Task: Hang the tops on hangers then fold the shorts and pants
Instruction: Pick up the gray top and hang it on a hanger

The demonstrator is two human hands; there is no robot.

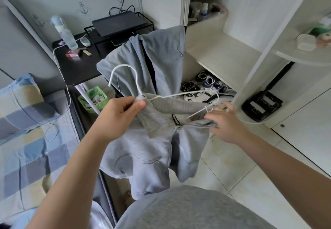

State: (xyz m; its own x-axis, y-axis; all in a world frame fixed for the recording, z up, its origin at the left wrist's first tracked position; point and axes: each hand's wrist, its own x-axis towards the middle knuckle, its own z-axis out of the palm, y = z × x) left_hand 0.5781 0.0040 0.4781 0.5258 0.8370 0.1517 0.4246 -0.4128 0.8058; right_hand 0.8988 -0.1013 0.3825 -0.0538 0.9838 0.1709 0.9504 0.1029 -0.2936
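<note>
A light grey zip-up top [154, 150] hangs in front of me, its ribbed collar and black neck label turned up. A white wire hanger [125, 69] sits at the collar, hook pointing up and left, one arm running right. My left hand [118, 114] pinches the collar and the hanger's neck together. My right hand [225, 121] grips the top's right shoulder at the hanger's right end. More grey fabric of the top [161, 58] rises behind the hanger, over a dark chair-like shape.
An open white wardrobe [229, 53] stands at the right, with shoes [206, 83] on its floor. A black side table [80, 64] carries a bottle, a laptop on a rack and cables. A bed with a checked cover [32, 148] lies left. A green bin [93, 99] stands under the table.
</note>
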